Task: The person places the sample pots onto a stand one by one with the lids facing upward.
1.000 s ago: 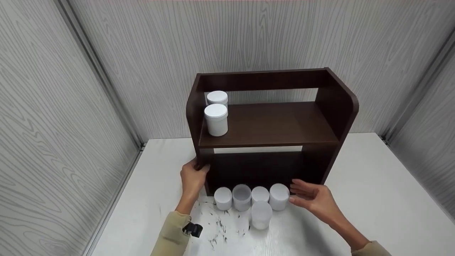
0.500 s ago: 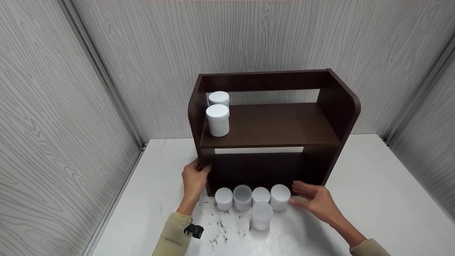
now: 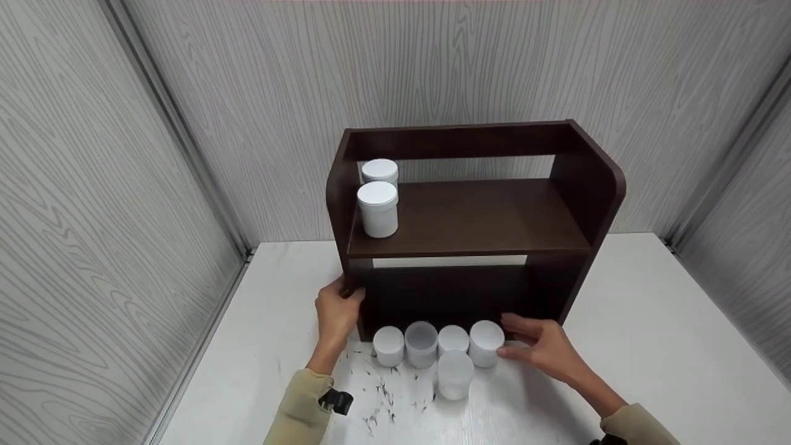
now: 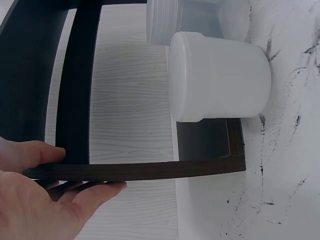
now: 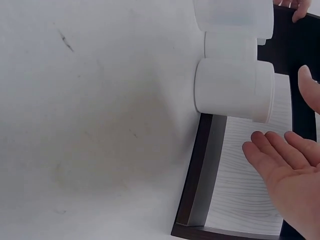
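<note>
A dark brown two-tier shelf (image 3: 476, 216) stands on the white table. My left hand (image 3: 337, 312) grips the edge of its left side panel (image 4: 140, 171), thumb on the inner face and fingers outside. Beside the rightmost white lidded jar (image 3: 487, 343), my right hand (image 3: 547, 349) is held with fingers extended and thumb apart. In the right wrist view, a gap shows between those fingers (image 5: 272, 152) and the jar (image 5: 232, 87). Left of that jar, along the shelf's front, are another white jar (image 3: 453, 339), a translucent cup (image 3: 421, 346) and a further white jar (image 3: 389, 347).
A translucent cup (image 3: 455, 377) stands in front of the row. Two white lidded jars, one in front (image 3: 378, 210) and one behind (image 3: 380, 169), sit at the left of the upper tier. Dark marks (image 3: 384, 395) streak the white tabletop (image 3: 667, 321). Grey wood-grain walls surround the table.
My right hand has shifted slightly left, closer to the rightmost jar. The left hand keeps its grip on the side panel, and the jars and cups stay in place.
</note>
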A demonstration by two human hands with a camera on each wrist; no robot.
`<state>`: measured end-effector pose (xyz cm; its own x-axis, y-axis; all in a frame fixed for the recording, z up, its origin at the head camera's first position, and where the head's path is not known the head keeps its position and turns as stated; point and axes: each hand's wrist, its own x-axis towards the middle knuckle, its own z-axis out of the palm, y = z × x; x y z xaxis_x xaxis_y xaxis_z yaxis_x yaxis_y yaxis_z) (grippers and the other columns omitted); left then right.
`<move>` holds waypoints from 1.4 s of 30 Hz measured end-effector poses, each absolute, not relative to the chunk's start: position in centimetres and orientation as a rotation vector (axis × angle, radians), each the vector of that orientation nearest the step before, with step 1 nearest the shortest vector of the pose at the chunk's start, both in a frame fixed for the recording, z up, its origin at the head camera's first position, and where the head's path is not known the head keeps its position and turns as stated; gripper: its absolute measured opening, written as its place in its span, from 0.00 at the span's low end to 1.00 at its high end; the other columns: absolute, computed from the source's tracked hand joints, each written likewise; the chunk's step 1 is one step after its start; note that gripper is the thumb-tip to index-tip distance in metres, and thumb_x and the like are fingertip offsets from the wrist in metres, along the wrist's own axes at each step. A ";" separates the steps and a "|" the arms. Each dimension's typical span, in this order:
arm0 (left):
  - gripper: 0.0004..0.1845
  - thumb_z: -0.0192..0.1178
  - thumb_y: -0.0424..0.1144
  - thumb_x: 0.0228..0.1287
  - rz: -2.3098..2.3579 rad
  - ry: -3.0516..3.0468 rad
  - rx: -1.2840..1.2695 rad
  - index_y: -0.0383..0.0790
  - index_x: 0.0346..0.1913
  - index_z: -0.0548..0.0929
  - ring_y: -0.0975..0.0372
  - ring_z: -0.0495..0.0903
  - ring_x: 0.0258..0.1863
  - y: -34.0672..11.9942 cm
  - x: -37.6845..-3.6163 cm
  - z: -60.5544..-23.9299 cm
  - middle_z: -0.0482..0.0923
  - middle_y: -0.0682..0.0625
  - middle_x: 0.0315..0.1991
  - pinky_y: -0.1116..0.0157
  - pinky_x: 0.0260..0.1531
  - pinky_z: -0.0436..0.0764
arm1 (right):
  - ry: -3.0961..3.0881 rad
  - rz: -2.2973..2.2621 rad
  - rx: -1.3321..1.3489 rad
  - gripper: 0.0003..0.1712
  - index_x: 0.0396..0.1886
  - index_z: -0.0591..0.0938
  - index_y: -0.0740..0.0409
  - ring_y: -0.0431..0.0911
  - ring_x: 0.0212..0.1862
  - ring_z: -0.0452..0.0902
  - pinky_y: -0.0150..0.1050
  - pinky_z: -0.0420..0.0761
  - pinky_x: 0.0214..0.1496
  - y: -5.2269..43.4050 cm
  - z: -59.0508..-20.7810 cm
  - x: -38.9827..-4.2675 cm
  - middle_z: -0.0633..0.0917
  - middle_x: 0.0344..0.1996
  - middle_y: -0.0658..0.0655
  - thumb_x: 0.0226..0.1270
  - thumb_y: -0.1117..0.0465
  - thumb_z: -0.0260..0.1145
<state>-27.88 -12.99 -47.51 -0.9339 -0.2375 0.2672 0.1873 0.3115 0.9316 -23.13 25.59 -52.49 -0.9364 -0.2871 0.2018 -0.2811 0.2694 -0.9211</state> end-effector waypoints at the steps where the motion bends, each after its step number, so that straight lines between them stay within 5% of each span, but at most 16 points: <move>1: 0.25 0.63 0.29 0.70 -1.657 -2.230 0.047 0.19 0.66 0.76 0.41 0.83 0.59 -13.0 -27.9 -47.5 0.82 0.28 0.58 0.49 0.56 0.83 | 2.495 -1.812 -0.560 0.41 0.68 0.75 0.78 0.65 0.67 0.76 0.46 0.79 0.64 25.6 -52.6 -23.2 0.78 0.66 0.75 0.60 0.64 0.82; 19: 0.25 0.63 0.28 0.68 -1.654 -2.232 0.074 0.19 0.66 0.77 0.42 0.83 0.59 -13.0 -28.1 -47.5 0.82 0.28 0.58 0.50 0.56 0.83 | 2.492 -1.764 -0.613 0.42 0.68 0.77 0.75 0.64 0.64 0.79 0.50 0.79 0.63 25.0 -53.8 -24.9 0.78 0.66 0.74 0.58 0.62 0.84; 42: 0.26 0.63 0.28 0.67 -1.649 -2.240 0.081 0.20 0.66 0.77 0.42 0.83 0.58 -13.2 -28.0 -47.3 0.82 0.29 0.58 0.50 0.56 0.83 | 2.400 -1.763 -0.539 0.42 0.69 0.78 0.72 0.61 0.65 0.79 0.38 0.80 0.61 24.6 -54.1 -25.4 0.82 0.64 0.69 0.55 0.64 0.84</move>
